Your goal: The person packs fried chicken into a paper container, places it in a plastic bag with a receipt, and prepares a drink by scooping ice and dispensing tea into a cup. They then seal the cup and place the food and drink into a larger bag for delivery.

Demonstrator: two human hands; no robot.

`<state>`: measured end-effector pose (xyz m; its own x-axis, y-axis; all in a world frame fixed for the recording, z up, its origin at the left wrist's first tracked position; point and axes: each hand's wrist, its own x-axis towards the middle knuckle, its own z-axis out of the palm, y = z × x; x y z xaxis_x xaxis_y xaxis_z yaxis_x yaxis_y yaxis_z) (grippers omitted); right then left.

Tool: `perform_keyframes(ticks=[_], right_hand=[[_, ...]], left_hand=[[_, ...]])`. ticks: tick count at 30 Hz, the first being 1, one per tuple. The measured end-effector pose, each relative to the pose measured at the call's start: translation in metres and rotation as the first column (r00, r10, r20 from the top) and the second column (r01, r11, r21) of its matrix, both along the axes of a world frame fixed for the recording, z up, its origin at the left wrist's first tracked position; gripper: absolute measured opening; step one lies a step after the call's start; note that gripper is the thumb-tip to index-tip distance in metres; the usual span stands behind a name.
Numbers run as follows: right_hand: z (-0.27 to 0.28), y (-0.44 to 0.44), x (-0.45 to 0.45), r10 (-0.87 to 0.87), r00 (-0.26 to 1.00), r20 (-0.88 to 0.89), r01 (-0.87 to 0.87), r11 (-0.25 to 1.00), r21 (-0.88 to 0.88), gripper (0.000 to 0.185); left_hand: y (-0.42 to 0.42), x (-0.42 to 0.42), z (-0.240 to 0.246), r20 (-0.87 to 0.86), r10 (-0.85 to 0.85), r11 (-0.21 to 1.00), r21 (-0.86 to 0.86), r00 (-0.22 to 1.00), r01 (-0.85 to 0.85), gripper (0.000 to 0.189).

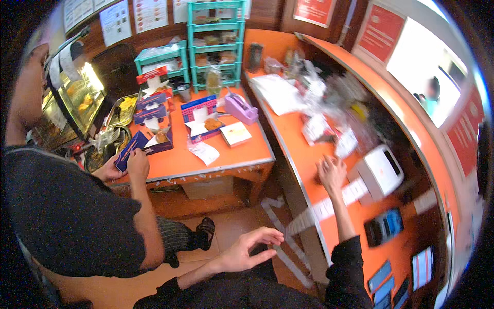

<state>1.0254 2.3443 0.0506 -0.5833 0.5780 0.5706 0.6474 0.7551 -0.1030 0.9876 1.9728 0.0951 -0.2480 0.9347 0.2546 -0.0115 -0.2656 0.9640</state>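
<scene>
My left hand (251, 249) hangs over the floor in front of my body, its fingers apart and nothing in it. My right hand (332, 174) is over the orange counter (308, 170), fingers curled; whether something small is between them cannot be told. Close to it lie a red and white plastic-wrapped packet (318, 129) and a white printer-like device (382, 170), with a long paper strip (343, 197) running out towards the counter's edge. On the orange table (170, 166) an open blue and pink box (200, 119) holds a fried piece (213, 124), next to a small white box (236, 134).
A co-worker (77, 216) at the left holds a dark blue carton (133, 150). A purple tape dispenser (241, 108), a teal rack (216, 46) and a metal tray (121, 110) stand beyond. A card terminal (384, 226) and several phones (380, 276) lie at the right.
</scene>
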Motion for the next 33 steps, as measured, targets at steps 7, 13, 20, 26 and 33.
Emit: perform_keyframes(ticks=[7,13,20,26,33], right_hand=[[-0.012,0.115,-0.020,-0.051,0.970,0.236,0.034,0.997,0.075,0.046],[0.048,0.132,-0.053,0.307,0.838,0.451,0.035,0.795,-0.606,0.068],[0.088,0.066,-0.237,0.762,0.617,0.198,-0.471,0.559,-0.682,0.062],[-0.007,0.000,-0.439,0.808,0.584,0.080,-0.715,0.559,-0.420,0.066],[-0.031,-0.019,-0.502,0.846,0.339,0.411,-0.697,0.519,-0.495,0.073]], left_hand=[[0.101,-0.093,-0.063,0.223,0.430,0.902,-0.151,0.875,-0.405,0.031],[0.097,-0.182,-0.133,0.086,0.860,0.497,-0.370,0.503,-0.785,0.030],[0.069,-0.285,-0.161,-0.134,0.965,0.136,-0.479,0.226,-0.867,0.025],[0.079,-0.337,-0.162,-0.215,0.958,0.047,-0.538,0.191,-0.841,0.028],[0.057,-0.343,-0.195,-0.634,0.771,-0.235,-0.377,0.065,-0.896,0.023]])
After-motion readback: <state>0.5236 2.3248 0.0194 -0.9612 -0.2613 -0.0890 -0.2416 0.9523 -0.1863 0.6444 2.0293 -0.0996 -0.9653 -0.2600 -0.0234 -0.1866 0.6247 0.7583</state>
